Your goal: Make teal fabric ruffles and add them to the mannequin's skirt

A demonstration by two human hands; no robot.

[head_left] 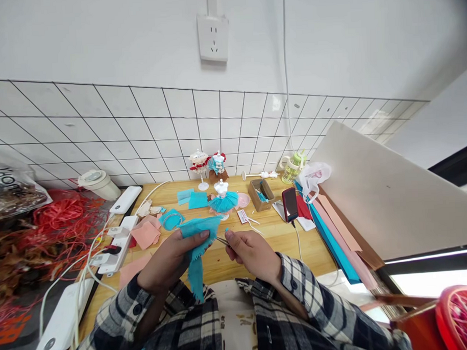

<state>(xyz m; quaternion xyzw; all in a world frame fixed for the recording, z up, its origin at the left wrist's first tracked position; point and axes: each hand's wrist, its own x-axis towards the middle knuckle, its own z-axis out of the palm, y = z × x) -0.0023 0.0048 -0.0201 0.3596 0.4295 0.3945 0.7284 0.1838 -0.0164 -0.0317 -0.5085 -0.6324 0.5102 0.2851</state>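
While left hand (169, 259) grips teal cloth (195, 248), right hand (251, 253) pinches thin tool (221, 241) (over wooden table (274, 237)); tiled wall (140, 132) behind.

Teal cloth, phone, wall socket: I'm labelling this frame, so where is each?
teal cloth (199, 230): head view, its upper fold.
phone (290, 203): head view, middle of its dark face.
wall socket (212, 38): head view, centre of its plate.

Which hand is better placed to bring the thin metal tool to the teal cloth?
Probably the right hand: it pinches the thin metal tool, tip pointing at the teal cloth. The left hand is busy gripping that cloth.
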